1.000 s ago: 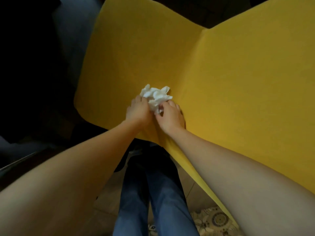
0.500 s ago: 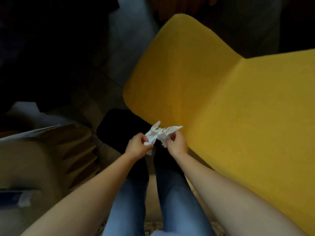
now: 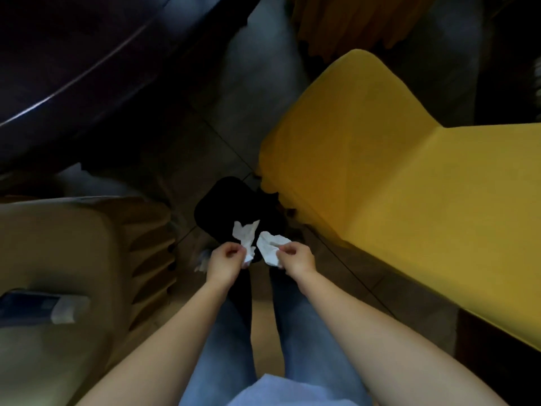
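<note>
My left hand [image 3: 224, 260] pinches one crumpled piece of white tissue [image 3: 245, 234]. My right hand [image 3: 297, 258] pinches a second white tissue piece [image 3: 270, 249]. A narrow gap separates the two pieces. Both are held in the air above a black bin [image 3: 222, 206] that stands on the floor in front of my feet. My fingers are curled round the lower ends of the tissue.
A yellow table top [image 3: 409, 200] fills the right side, its corner near the bin. A stack of beige plastic chairs [image 3: 87, 259] stands at the left with a small packet [image 3: 41, 307] on the seat. Grey tiled floor [image 3: 257, 83] lies beyond. My legs in blue jeans [image 3: 222, 347] are below.
The tissue was lifted off the yellow table and carried left and down over the black bin. It was one wad; now it is in two pieces, one in each hand.
</note>
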{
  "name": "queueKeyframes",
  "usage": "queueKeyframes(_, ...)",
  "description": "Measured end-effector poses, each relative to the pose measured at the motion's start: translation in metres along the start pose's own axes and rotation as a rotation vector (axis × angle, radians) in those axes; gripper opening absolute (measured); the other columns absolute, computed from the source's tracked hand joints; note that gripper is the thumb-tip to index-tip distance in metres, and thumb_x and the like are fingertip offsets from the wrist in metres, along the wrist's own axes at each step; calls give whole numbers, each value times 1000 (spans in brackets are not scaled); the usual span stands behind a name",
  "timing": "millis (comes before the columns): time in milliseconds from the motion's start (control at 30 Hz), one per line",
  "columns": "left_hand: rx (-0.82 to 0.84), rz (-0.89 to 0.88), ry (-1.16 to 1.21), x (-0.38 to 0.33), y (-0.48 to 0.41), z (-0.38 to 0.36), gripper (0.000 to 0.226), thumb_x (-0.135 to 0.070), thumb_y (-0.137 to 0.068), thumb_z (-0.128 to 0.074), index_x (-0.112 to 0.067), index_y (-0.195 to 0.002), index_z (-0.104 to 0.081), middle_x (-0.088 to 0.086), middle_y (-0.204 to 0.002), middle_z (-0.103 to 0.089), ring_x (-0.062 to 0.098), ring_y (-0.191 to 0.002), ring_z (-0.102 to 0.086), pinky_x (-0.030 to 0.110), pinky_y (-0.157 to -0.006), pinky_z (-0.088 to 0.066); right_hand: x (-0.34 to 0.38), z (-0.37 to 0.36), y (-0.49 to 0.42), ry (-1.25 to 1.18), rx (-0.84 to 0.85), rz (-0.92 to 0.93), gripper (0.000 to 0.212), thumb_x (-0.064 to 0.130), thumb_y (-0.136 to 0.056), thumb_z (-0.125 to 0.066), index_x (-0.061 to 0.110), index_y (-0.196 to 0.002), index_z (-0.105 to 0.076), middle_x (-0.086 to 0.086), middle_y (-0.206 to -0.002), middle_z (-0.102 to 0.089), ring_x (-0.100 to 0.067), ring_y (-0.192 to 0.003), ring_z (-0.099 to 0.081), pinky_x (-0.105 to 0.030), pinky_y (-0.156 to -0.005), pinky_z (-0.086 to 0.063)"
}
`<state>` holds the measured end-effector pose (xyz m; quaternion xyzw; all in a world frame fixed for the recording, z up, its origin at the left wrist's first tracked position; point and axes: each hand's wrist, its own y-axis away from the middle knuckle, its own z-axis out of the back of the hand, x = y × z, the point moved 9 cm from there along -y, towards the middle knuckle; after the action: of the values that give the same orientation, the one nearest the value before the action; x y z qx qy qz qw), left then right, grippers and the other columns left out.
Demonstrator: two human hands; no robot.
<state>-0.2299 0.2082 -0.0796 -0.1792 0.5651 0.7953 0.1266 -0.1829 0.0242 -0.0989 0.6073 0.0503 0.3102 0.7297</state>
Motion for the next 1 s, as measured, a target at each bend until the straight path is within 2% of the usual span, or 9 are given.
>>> queueKeyframes(67, 79, -16, -15, -2, -4, 3, 27, -24, -94, -50, -13, -117, -60, 9, -108, -65, 25, -101, -60, 31, -81, -43, -1, -18, 5, -88, 28, -34, 15, 18, -92, -52, 18, -103, -63, -10, -114, -63, -23, -101, -58, -33, -83, -49)
queueKeyframes(167, 247, -12, -34, -1, -10, 1, 49, -34, -96, -46, -17, -142, -39, 3, -141, -45, 22, -131, -42, 28, -99, -33, 0, -38, 14, -163, 64, -44, 32, 15, -98, -44, 18, -128, -51, -6, -127, -54, -22, -117, -50, -39, -102, -43)
queueKeyframes(267, 325, -46, -93, 2, -15, 7, 59, -38, -95, -46, -21, -148, -25, 2, -152, -31, 20, -139, -31, 25, -106, -25, 1, -49, 21, -93, 66, -17, 40, 13, -99, -41, 19, -138, -42, -6, -139, -45, -23, -126, -44, -39, -106, -39)
queueKeyframes(567, 180, 0, -119, 49, -16, 56, 60, -40, -95, -45, -21, -149, -23, 7, -152, -32, 25, -138, -32, 32, -108, -28, 13, -85, 34, 122, 117, 75, 38, 17, -98, -46, 18, -136, -45, -7, -140, -47, -25, -126, -45, -38, -105, -40)
queueKeyframes(700, 19, 55, -114, 73, -5, 93, 54, -34, -96, -46, -13, -144, -34, 11, -148, -38, 27, -136, -36, 29, -107, -29, 19, -106, 35, 227, 132, 109, 34, 16, -97, -47, 14, -131, -50, -10, -133, -52, -27, -122, -49, -40, -104, -41)
queueKeyframes(767, -73, 73, -113, 82, -3, 121, 42, -28, -95, -48, -10, -133, -49, 15, -137, -51, 30, -126, -47, 30, -99, -36, 21, -123, 36, 277, 144, 113, 28, 16, -96, -48, 12, -122, -56, -13, -124, -59, -28, -113, -54, -38, -97, -44)
queueKeyframes(833, -138, 77, -78, 92, -5, 152, 31, -21, -93, -49, -9, -120, -59, 17, -126, -59, 32, -117, -53, 31, -92, -40, 21, -150, 39, 375, 206, 112, 23, 18, -95, -48, 11, -113, -60, -13, -113, -64, -26, -103, -59, -32, -82, -46)
queueKeyframes(900, -198, 69, -35, 104, -8, 185, 27, -17, -93, -48, -6, -113, -62, 18, -119, -62, 33, -111, -57, 31, -87, -42, 23, -187, 47, 478, 307, 122, 22, 16, -94, -48, 9, -109, -62, -11, -104, -64, -24, -96, -60, -25, -69, -44)
queueKeyframes(1000, -292, 89, 26, 127, -13, 239, 26, -23, -96, -42, -9, -112, -58, 12, -109, -62, 28, -100, -59, 33, -84, -46, 32, -247, 62, 578, 426, 172, 28, 15, -95, -46, -1, -111, -62, -9, -96, -60, -30, -96, -60, -26, -68, -41)
